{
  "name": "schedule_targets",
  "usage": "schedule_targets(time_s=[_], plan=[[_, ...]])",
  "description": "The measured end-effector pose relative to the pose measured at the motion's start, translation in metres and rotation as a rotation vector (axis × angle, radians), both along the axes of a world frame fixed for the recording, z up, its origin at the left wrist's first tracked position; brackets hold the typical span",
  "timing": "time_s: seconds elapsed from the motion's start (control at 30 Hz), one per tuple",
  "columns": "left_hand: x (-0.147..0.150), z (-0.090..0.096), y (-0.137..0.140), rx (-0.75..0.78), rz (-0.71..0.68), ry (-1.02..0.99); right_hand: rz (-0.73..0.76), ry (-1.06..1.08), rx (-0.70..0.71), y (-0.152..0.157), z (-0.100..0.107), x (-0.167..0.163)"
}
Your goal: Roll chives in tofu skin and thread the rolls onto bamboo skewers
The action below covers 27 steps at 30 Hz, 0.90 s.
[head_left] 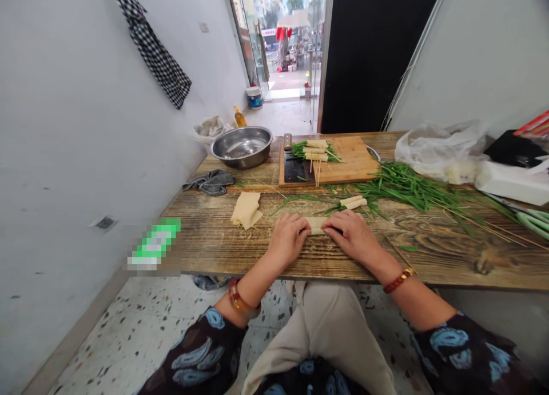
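Note:
My left hand [290,235] and my right hand [349,235] rest on the wooden table, fingers closed on the two ends of a pale tofu sheet [316,226]. It looks partly rolled; what is inside it is hidden. Just beyond my right hand lie finished-looking tofu rolls [353,202] with green chives [332,207] around them. Left of my left hand is a small stack of flat tofu sheets [247,210]. More tofu rolls on thin sticks [316,150] lie with chives across the cutting board and a cleaver blade.
A steel basin [242,147] and a grey cloth [210,182] sit at the left. The cutting board [349,160] is at the far edge, with the cleaver [295,169] on it. Loose chives [412,186], thin sticks [493,228] and a plastic bag [441,152] lie to the right.

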State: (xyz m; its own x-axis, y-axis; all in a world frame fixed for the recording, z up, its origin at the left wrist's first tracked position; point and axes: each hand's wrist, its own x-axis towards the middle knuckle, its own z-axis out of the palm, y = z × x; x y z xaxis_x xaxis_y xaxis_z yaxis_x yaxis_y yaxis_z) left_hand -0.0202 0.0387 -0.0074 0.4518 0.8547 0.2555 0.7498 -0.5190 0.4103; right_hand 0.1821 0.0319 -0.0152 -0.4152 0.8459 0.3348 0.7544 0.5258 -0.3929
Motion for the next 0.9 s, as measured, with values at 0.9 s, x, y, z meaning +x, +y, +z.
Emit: schedule_targets(time_s=[0.9], plan=[[-0.0027,-0.0088,0.0081,0.066,-0.066,-0.042,0.019,-0.085,0.119,0.0028,-0.0029,0.0008]])
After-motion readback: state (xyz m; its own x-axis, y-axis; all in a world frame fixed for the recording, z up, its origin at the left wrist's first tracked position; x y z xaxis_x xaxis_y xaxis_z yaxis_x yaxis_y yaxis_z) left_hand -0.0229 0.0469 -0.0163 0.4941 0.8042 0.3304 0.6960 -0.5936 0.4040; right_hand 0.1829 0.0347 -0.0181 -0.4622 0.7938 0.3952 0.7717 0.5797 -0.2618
